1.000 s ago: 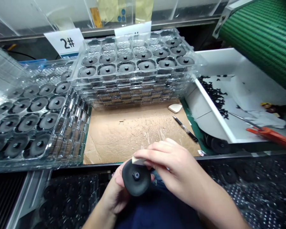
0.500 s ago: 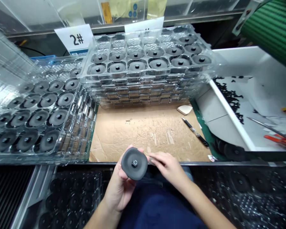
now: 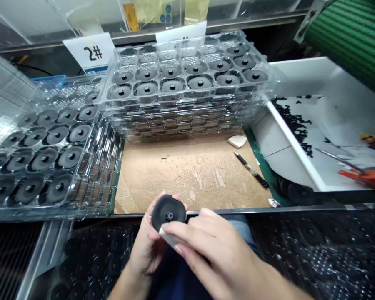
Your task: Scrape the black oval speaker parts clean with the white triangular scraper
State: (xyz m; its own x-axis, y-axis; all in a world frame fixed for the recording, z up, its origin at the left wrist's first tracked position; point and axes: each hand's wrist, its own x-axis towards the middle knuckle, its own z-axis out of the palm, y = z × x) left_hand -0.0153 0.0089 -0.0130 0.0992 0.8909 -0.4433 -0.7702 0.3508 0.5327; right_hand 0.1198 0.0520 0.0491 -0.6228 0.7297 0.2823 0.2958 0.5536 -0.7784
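Near the front edge of the bench, my left hand [image 3: 146,246] grips a round black rubber disc [image 3: 167,208] by its rim, its raised centre stud facing up. Fingers and thumb of my right hand [image 3: 217,246] pinch a pale wedge-shaped pad [image 3: 171,238], whose tip touches the disc's lower rim close to the stud. My right fingers cover much of the pad. A similar off-white wedge [image 3: 237,141] lies at the back right of the cardboard sheet [image 3: 175,175], close to a black pen [image 3: 251,169].
Stacked clear trays [image 3: 187,93] holding black discs stand at the back, and another tray stack [image 3: 78,179] is at the left. To the right, a white bin [image 3: 300,158] holds small black pieces and an orange-handled tool [image 3: 365,177]. A green roll [image 3: 350,39] hangs upper right.
My right hand has come in over the disc from the right, bringing the pale pad against its rim. The disc has shifted slightly left and tilted. The view has shifted a little.
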